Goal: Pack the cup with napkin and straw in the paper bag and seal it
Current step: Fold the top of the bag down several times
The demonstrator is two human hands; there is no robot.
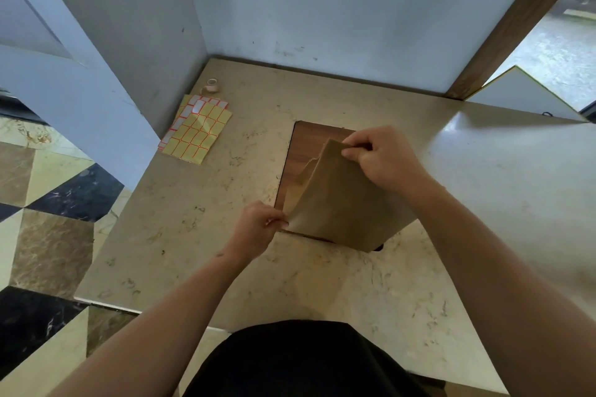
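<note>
A brown paper bag [342, 200] stands on the counter over a dark wooden panel [309, 145]. Its top is pressed flat into a slanted edge. My right hand [383, 158] pinches the far upper corner of that edge. My left hand [258, 229] pinches the near lower corner. The cup, napkin and straw are not visible; whether they are inside the bag cannot be told.
Sheets of yellow and white sticker labels [196, 129] lie at the counter's far left, with a small tape roll [212, 84] behind them. The beige stone counter [193, 219] meets a white wall [322, 10] at the back. A tiled floor [48, 203] lies to the left.
</note>
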